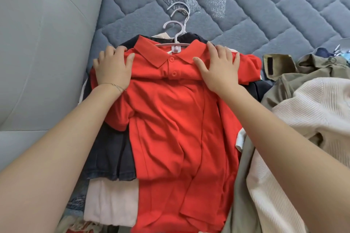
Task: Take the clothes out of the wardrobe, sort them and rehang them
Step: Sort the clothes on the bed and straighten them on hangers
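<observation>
Both forearms [62, 138] are bare to the picture's edge. A thin chain bracelet [117, 86] circles the wrist of the left hand [113, 67].

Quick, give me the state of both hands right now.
Left hand: open, pressing on the red polo shirt at one shoulder.
Right hand: open, flat on the shirt's other shoulder.

You see a blue-grey quilted bed cover [265, 5] far and right; at left, a pale padded panel [37, 53], perhaps a headboard.
</observation>
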`<state>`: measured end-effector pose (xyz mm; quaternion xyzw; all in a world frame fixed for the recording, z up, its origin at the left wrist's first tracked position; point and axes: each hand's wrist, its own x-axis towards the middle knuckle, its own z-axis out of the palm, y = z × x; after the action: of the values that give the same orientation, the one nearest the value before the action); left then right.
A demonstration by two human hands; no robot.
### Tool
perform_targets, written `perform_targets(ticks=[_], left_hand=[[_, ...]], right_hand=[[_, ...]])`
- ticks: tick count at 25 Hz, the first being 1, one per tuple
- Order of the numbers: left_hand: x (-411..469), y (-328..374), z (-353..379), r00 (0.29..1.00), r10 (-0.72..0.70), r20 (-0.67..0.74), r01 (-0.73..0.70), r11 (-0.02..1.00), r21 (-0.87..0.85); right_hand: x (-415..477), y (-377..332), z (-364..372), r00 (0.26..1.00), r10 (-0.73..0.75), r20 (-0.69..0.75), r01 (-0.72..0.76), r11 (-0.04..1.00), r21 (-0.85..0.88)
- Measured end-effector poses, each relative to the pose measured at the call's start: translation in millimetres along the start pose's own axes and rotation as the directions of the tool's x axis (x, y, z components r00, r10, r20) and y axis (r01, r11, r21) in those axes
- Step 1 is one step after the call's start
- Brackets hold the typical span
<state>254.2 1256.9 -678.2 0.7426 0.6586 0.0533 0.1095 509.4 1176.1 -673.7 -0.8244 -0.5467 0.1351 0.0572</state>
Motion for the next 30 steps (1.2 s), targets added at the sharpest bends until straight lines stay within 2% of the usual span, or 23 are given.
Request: perform_targets(ticks=[3, 6, 10, 14, 18, 21, 24, 30], left_hand=[[-2.4, -3.6, -3.0, 1.000, -0.021, -0.017, 0.019, 0.997, -0.076], [-15.2, -9.1, -16.0, 0.999, -0.010, -0.052, -0.002, 0.973, -0.230], [-40.2, -9.5, -57.2, 1.000, -0.010, -0.027, -0.004, 0.878, -0.479], [-81.9, 1.6, -143.7, 0.995, -0.063, -0.081, 0.017, 0.878, -0.479], [-148.0, 11.7, -248.0, 0.983, -0.081, -0.165, 0.014, 0.927, -0.374], [-207.1, 7.5, -313.8, 0.981, -0.096, -0.171, 0.027, 0.930, -0.368], [-260.3, -7.8, -355.5, 0.984, -0.077, -0.161, 0.007, 0.920, -0.393], [-366.4, -27.0, -417.6, 0.987, 0.000, -0.161, -0.081, 0.866, -0.494]], right_hand=[[1.1, -1.7, -4.7, 0.999, 0.006, -0.054, -0.004, 1.000, 0.024], [-7.3, -1.2, -23.2, 0.993, -0.003, -0.117, 0.013, 0.996, 0.083], [-26.5, -4.3, -72.8, 0.993, 0.006, -0.122, 0.037, 0.937, 0.347], [-67.3, -26.1, -146.7, 0.994, 0.065, -0.085, -0.015, 0.874, 0.486], [-139.2, -51.7, -228.5, 0.997, 0.050, -0.065, -0.012, 0.877, 0.481], [-207.5, -73.9, -286.2, 0.997, 0.063, -0.035, -0.039, 0.882, 0.470], [-273.9, -93.9, -329.5, 0.997, 0.068, -0.035, -0.044, 0.885, 0.464], [-413.1, -119.1, -385.0, 0.983, 0.108, -0.148, -0.036, 0.907, 0.420]])
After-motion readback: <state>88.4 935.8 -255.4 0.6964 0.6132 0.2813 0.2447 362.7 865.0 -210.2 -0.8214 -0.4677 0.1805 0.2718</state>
